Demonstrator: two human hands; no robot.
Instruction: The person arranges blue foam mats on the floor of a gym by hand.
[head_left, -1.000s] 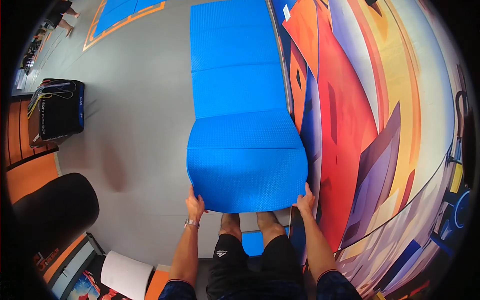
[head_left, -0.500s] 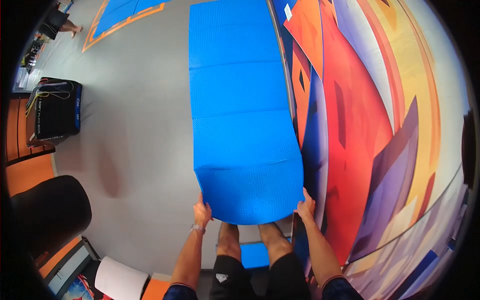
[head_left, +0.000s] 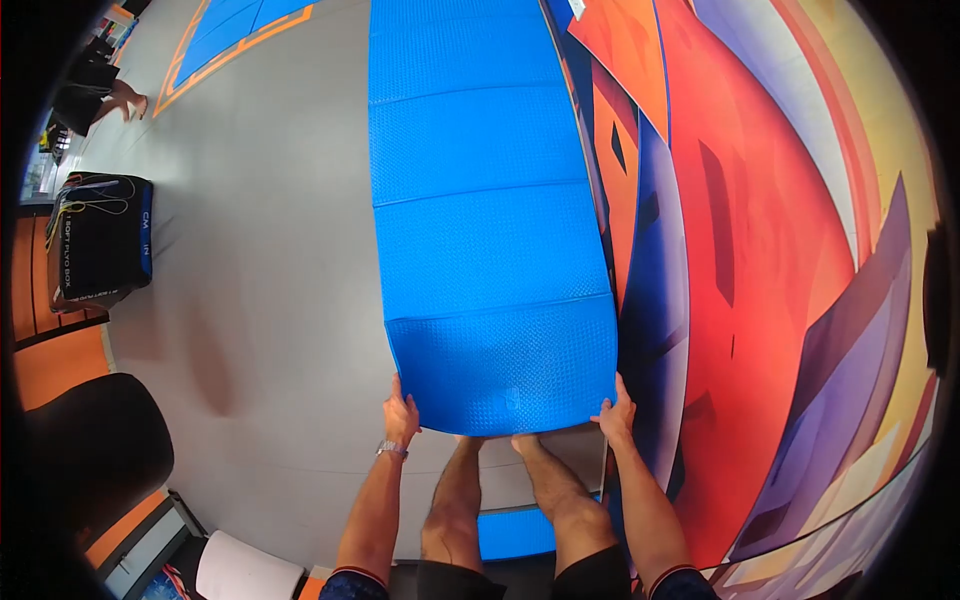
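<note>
A long blue folding exercise mat (head_left: 490, 240) stretches away from me, creased across into several panels. Its near end is lifted and curves up toward me. My left hand (head_left: 402, 415) grips the left near corner, fingers closed on the edge; a watch is on that wrist. The right near corner is pinched in my right hand (head_left: 614, 412), thumb on the upper face. Below the raised end my bare legs show, and between them a blue piece (head_left: 516, 534) lies on the floor.
Along the right runs a wall (head_left: 740, 260) with a colourful mural. To the left stand a black plyo box (head_left: 105, 240) with cords on top, a dark rounded seat (head_left: 95, 445) and a white roll-like object (head_left: 245, 570). Another person's legs (head_left: 122, 100) show far left, near blue mats (head_left: 225, 40).
The mat has shifted toward me, its creases now lower in view. Both hands keep hold of its corners. More of my lower legs shows.
</note>
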